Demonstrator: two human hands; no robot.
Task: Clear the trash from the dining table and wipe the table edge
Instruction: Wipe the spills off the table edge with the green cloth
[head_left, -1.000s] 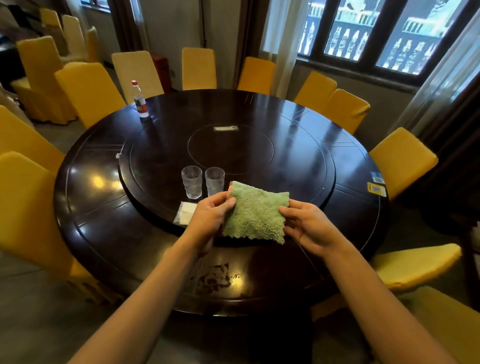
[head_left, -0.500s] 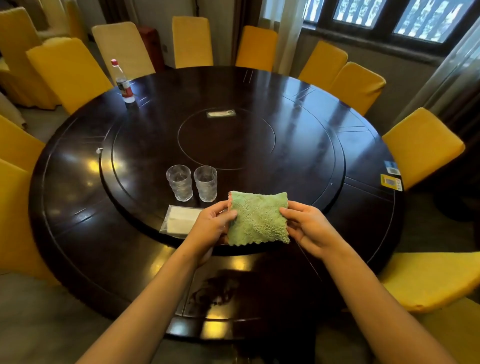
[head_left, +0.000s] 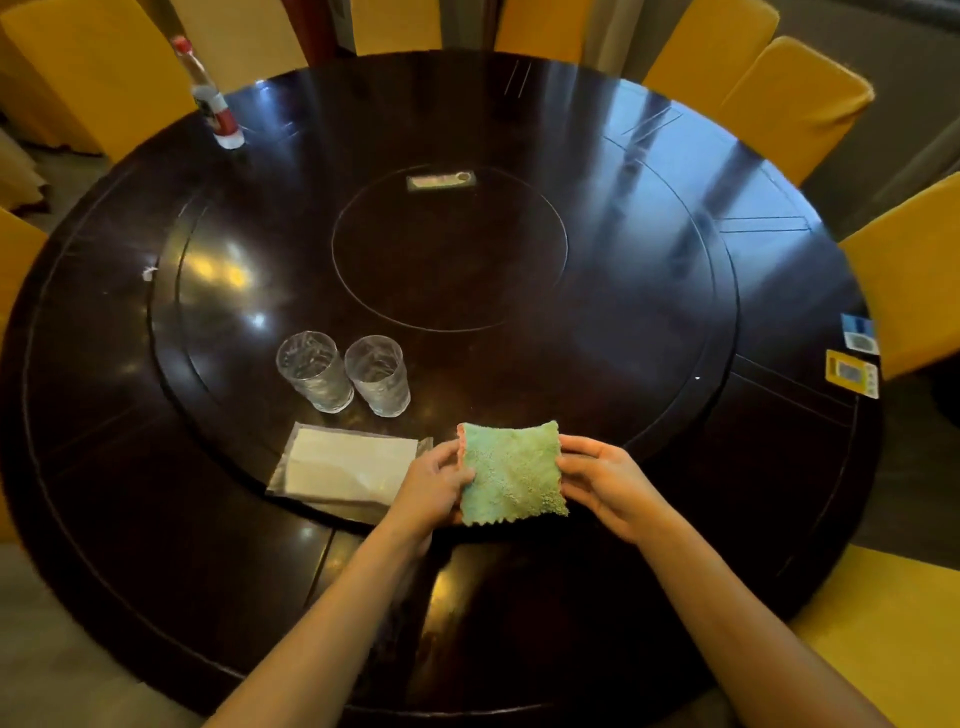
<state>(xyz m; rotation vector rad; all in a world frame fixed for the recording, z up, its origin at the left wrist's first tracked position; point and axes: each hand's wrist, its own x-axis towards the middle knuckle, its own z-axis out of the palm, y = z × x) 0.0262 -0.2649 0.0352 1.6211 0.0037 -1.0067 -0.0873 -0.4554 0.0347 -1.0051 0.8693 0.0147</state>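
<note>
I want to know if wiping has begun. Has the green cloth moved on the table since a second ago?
No. The green cloth stays held between the left hand and right hand at the turntable's near rim, right of the glasses; only the camera shifted.

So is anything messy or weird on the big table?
A little. A clear packet holding a white napkin lies askew across the turntable's rim, and a small white scrap sits on the left of the dark table. No spills or breakage visible.

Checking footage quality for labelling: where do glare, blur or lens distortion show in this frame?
Head view: window and lamp glare streaks the round dark glossy table; wide-angle bending curves its rim; the red-capped clear bottle is smeared and leaning; the green fuzzy cloth, held by the left hand and right hand, stays fairly sharp.
</note>
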